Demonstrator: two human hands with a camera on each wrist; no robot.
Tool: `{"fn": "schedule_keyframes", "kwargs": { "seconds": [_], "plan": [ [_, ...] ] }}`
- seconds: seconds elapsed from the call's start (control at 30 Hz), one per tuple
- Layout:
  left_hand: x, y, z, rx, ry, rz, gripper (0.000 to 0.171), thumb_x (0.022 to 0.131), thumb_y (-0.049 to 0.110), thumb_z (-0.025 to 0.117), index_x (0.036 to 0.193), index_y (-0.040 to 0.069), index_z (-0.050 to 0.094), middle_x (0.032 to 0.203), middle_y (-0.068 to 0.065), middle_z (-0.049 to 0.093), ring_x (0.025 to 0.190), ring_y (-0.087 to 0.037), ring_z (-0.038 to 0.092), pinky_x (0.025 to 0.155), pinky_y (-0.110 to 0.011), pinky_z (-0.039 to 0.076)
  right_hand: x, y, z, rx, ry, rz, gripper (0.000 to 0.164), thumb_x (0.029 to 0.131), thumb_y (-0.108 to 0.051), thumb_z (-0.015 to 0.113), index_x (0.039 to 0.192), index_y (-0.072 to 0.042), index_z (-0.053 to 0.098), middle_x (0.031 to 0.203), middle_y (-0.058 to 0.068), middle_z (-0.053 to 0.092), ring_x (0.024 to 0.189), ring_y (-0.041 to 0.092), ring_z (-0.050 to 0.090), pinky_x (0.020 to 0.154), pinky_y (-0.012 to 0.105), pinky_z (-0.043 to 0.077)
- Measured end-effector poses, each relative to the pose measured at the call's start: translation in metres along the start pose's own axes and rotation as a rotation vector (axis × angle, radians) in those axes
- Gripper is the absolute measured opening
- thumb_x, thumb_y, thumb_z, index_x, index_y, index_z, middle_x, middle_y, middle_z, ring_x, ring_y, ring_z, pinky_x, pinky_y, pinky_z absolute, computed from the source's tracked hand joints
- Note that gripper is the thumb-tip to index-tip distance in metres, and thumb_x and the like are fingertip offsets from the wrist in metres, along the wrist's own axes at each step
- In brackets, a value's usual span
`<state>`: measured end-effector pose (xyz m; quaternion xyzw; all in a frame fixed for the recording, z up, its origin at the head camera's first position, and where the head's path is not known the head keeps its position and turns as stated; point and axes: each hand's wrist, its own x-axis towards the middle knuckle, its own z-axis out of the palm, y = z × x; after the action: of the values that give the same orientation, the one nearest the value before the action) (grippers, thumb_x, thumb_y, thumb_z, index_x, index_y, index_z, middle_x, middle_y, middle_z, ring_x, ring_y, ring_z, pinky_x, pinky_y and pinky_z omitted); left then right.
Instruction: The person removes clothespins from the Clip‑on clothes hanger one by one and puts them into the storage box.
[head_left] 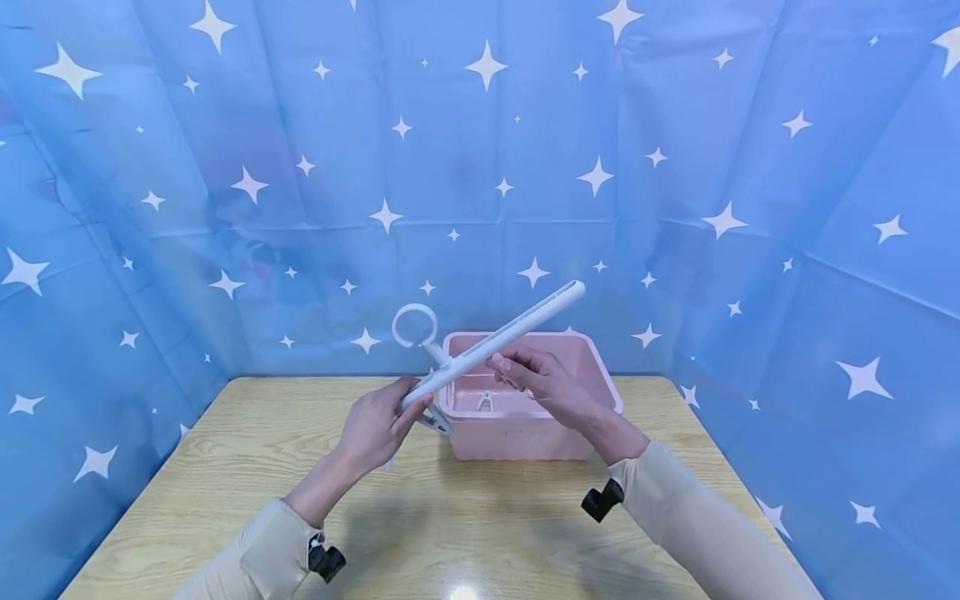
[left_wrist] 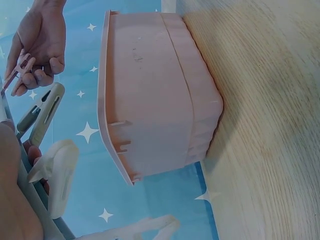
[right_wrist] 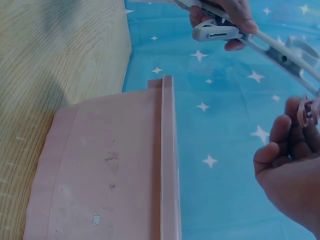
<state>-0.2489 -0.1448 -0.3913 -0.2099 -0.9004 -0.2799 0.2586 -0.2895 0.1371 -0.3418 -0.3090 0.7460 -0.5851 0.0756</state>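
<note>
My left hand (head_left: 375, 425) grips a white plastic hanger (head_left: 498, 336) at its lower end, thumb on top. The hanger slants up to the right, its round hook (head_left: 415, 310) pointing upward. Pale clips hang from its bar; in the left wrist view one clip (left_wrist: 42, 115) lies near the fingers and another white clip (left_wrist: 61, 175) below it. Just under the raised half of the bar is my right hand (head_left: 551, 387), over the pink basin (head_left: 525, 440). It pinches a small pink clothespin (left_wrist: 20, 70) between thumb and fingers, which also shows in the right wrist view.
Inside the basin a small clip (head_left: 485, 402) leans near the front wall. The basin stands at the back of the wood-grain table (head_left: 300, 467). Blue star-patterned curtain (head_left: 465, 183) closes off the back and both sides.
</note>
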Motion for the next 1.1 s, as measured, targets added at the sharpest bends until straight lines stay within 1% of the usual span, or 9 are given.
{"fn": "schedule_keyframes", "kwargs": {
  "seconds": [0.07,0.13,0.2,0.3,0.37,0.5,0.73,0.9,1.1],
  "plan": [
    [0.0,0.0,0.0001,0.001,0.004,0.005,0.024,0.1,0.039,0.059,0.107,0.017,0.067,0.066,0.011,0.051,0.056,-0.005,0.044,0.054,-0.023,0.037,-0.0008,-0.0003,-0.0005,-0.016,0.013,0.013,0.028,0.103,-0.033,0.055,0.112,-0.007,0.064,0.091,0.0,0.05,0.091,0.027,0.048,0.078,0.029,0.041],
    [0.0,0.0003,0.0,0.004,0.005,0.006,0.024,0.1,0.039,0.059,0.106,0.017,0.066,0.066,0.011,0.051,0.056,-0.005,0.044,0.053,-0.023,0.037,-0.001,-0.0006,-0.0007,-0.02,0.021,0.027,0.029,0.103,-0.035,0.056,0.115,-0.01,0.065,0.092,0.0,0.051,0.094,0.027,0.048,0.079,0.03,0.042],
    [0.0,0.0007,-0.0001,0.005,0.003,0.005,0.023,0.101,0.039,0.059,0.105,0.017,0.066,0.066,0.011,0.05,0.056,-0.005,0.044,0.053,-0.023,0.037,-0.0012,-0.001,-0.0009,-0.021,0.025,0.033,0.03,0.102,-0.035,0.057,0.117,-0.01,0.066,0.095,0.0,0.054,0.096,0.025,0.05,0.082,0.031,0.043],
    [0.0002,0.0013,-0.0004,0.007,-0.001,-0.001,0.024,0.101,0.039,0.058,0.105,0.017,0.066,0.066,0.011,0.051,0.056,-0.005,0.044,0.053,-0.022,0.037,-0.001,-0.0018,-0.0007,-0.018,0.027,0.032,0.029,0.102,-0.034,0.057,0.116,-0.009,0.066,0.096,0.002,0.055,0.095,0.021,0.049,0.083,0.032,0.043],
    [0.0003,0.0016,-0.0006,0.005,-0.002,-0.003,0.024,0.101,0.039,0.058,0.106,0.017,0.066,0.066,0.011,0.051,0.056,-0.005,0.044,0.053,-0.022,0.037,-0.0006,-0.0016,-0.0007,-0.018,0.026,0.018,0.027,0.102,-0.032,0.057,0.114,-0.009,0.066,0.096,0.004,0.055,0.094,0.021,0.049,0.083,0.032,0.043],
    [0.0004,0.002,-0.0007,-0.004,-0.006,-0.003,0.024,0.101,0.039,0.058,0.106,0.016,0.066,0.067,0.01,0.051,0.056,-0.005,0.044,0.053,-0.022,0.036,-0.0001,-0.0016,-0.0009,-0.05,0.041,0.005,0.024,0.102,-0.032,0.058,0.111,-0.012,0.067,0.09,0.004,0.051,0.086,0.02,0.046,0.076,0.032,0.04],
    [-0.0002,0.0033,-0.0012,-0.007,-0.011,-0.009,0.023,0.101,0.038,0.059,0.105,0.016,0.066,0.067,0.01,0.051,0.056,-0.005,0.044,0.053,-0.022,0.036,-0.0011,0.0004,-0.0017,-0.13,0.074,-0.021,0.02,0.102,-0.031,0.059,0.111,-0.016,0.069,0.081,0.004,0.046,0.069,0.015,0.039,0.061,0.024,0.034],
    [-0.0004,0.0035,-0.0015,-0.008,-0.008,-0.01,0.024,0.101,0.038,0.059,0.106,0.016,0.067,0.067,0.011,0.05,0.056,-0.005,0.044,0.053,-0.022,0.036,-0.0017,-0.0009,-0.0014,-0.182,0.115,-0.015,0.021,0.1,-0.031,0.061,0.114,-0.018,0.07,0.08,0.003,0.048,0.067,0.014,0.039,0.06,0.023,0.034],
    [-0.0006,0.0032,-0.0018,-0.005,-0.01,-0.014,0.025,0.101,0.04,0.058,0.105,0.017,0.066,0.065,0.011,0.05,0.056,-0.004,0.044,0.053,-0.022,0.036,-0.0009,-0.0009,-0.001,-0.215,0.135,-0.023,0.021,0.1,-0.031,0.062,0.111,-0.016,0.07,0.074,0.002,0.046,0.062,0.014,0.039,0.056,0.022,0.032]
  ]
}}
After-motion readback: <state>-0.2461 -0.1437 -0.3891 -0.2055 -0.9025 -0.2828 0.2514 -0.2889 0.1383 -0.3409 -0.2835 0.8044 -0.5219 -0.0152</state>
